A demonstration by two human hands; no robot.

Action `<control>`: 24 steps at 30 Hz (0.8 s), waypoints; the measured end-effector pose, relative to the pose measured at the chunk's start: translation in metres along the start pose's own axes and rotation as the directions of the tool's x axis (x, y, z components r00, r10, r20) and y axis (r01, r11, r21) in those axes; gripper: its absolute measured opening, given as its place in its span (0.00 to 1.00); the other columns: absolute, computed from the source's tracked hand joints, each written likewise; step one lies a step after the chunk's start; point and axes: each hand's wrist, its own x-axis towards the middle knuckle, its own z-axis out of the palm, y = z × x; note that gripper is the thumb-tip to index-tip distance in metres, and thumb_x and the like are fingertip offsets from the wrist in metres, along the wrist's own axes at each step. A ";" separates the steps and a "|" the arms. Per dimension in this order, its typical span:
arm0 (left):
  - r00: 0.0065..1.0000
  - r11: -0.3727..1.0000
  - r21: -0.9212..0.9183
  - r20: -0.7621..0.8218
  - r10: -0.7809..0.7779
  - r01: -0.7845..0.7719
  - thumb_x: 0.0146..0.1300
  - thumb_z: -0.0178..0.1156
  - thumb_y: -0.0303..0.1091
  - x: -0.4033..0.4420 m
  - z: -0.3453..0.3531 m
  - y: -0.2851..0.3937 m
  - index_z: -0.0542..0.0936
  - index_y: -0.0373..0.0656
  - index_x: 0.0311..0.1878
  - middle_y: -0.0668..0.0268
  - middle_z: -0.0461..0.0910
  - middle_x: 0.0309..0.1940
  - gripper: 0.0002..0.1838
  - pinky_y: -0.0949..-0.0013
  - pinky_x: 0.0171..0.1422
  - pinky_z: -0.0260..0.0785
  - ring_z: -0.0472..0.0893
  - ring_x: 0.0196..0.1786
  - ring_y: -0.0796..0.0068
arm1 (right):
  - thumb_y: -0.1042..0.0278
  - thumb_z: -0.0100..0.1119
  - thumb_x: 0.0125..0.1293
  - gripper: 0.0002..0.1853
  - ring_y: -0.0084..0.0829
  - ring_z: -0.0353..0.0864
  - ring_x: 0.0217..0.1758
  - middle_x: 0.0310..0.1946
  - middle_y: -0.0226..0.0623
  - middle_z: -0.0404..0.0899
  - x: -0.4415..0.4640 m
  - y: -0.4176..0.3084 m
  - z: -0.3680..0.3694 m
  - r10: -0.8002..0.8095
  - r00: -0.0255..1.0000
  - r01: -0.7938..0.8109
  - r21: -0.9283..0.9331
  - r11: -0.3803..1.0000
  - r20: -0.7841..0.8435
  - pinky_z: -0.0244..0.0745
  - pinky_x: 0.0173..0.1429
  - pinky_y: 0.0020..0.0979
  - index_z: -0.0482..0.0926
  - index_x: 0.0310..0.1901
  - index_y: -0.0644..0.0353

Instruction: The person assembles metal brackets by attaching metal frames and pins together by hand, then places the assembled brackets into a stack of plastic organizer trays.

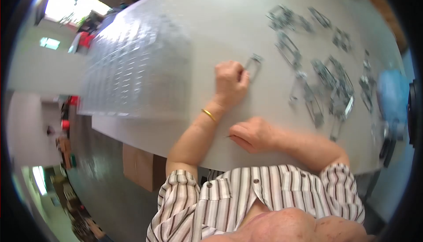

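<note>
My left hand (230, 82), with a gold bracelet on its wrist, is closed at the middle of the table. Its thumb and fingers pinch the near end of a narrow metal bracket (258, 67), whose far end points away from me. Close to the table's front edge is my right hand (254, 135), its fingers pressed together. A thin dark tip (228, 136) sticks out from these fingers; what it belongs to is hidden. Several similar metal brackets (339, 94) lie in loose clusters to the right of both hands.
A stack of clear plastic trays (136, 70) covers the left part of the white table (220, 17). At the right edge is a blue plastic bag or cover (393, 94). A cardboard box (138, 166) stands on the floor under the table's front left.
</note>
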 end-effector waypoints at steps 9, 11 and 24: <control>0.969 0.982 -0.015 -0.169 0.182 -0.187 0.60 0.66 0.27 -0.013 -0.058 0.029 0.76 0.41 0.32 0.56 0.78 0.33 0.07 0.51 0.58 0.66 0.78 0.41 0.51 | 0.75 0.66 0.66 0.05 0.51 0.85 0.30 0.30 0.45 0.84 0.011 -0.005 0.027 0.009 1.000 -0.009 0.007 1.000 -0.001 0.79 0.34 0.46 0.80 0.42 0.59; 0.948 0.966 -0.028 -0.204 0.245 -0.256 0.61 0.66 0.27 -0.013 -0.081 0.055 0.75 0.41 0.32 0.56 0.77 0.34 0.07 0.51 0.58 0.67 0.77 0.41 0.51 | 0.79 0.67 0.64 0.07 0.51 0.84 0.30 0.32 0.46 0.85 0.013 -0.003 0.022 0.018 0.999 -0.018 -0.003 1.000 0.027 0.79 0.35 0.44 0.81 0.42 0.61; 0.771 0.935 0.353 -0.601 0.210 0.020 0.66 0.70 0.26 -0.064 -0.327 0.019 0.82 0.42 0.37 0.65 0.82 0.38 0.05 0.66 0.55 0.72 0.80 0.44 0.69 | 0.80 0.65 0.64 0.05 0.45 0.82 0.25 0.28 0.43 0.81 0.009 0.006 0.020 0.064 0.998 -0.066 -0.106 0.992 -0.026 0.76 0.31 0.40 0.79 0.37 0.61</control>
